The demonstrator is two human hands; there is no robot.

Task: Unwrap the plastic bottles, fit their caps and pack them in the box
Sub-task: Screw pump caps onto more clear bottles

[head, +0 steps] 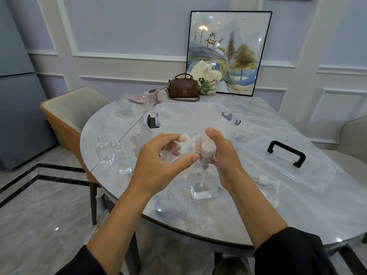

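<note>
My left hand (158, 161) grips a clear bottle (183, 148); my right hand (225, 155) grips a pump cap (208, 150) just beside its neck.

Light: soft, overhead
Glare: lamp spot on black-framed glass deer picture (228, 46), sparkles on glossy grey marble table (307, 211)
Edges: fisheye bending

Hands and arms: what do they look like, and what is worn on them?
The left hand and the right hand are bare: no gloves, rings or watch show. The left sleeve and the right sleeve are black and plain, and they leave the forearms bare.
</note>
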